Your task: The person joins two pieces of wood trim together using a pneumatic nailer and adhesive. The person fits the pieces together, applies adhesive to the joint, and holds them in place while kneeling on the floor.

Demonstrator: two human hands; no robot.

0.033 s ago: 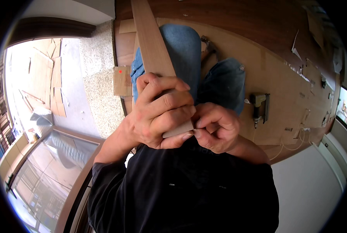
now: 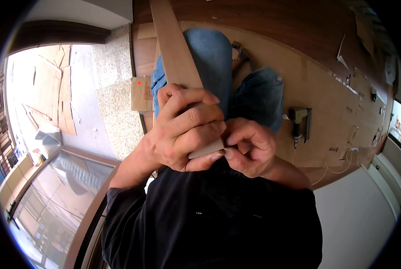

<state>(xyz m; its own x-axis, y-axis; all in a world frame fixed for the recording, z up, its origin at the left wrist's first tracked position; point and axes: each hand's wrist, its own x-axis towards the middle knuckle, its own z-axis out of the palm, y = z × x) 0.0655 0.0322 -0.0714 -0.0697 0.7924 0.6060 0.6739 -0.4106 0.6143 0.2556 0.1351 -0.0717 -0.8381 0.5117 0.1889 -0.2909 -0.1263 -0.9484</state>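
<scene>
A long, flat wooden board (image 2: 178,49) runs from the top edge down over my left knee toward my chest. My left hand (image 2: 185,127) is closed round its near end, fingers across the top face and thumb along the end. At the board's near right corner, my right hand (image 2: 250,148) is curled with thumb and forefinger pinched together against the edge. Anything between those fingertips is hidden or too small to make out. My knees in blue jeans (image 2: 207,58) are bent beneath the board.
To the right, a nail gun (image 2: 300,125) lies on cardboard sheeting (image 2: 317,76). What looks like a hammer (image 2: 241,56) rests beyond my knees. A pale hose (image 2: 339,170) curls at the right. On the left are a small cardboard box (image 2: 141,93), a speckled stone sill (image 2: 115,89) and a framed glass panel (image 2: 52,197).
</scene>
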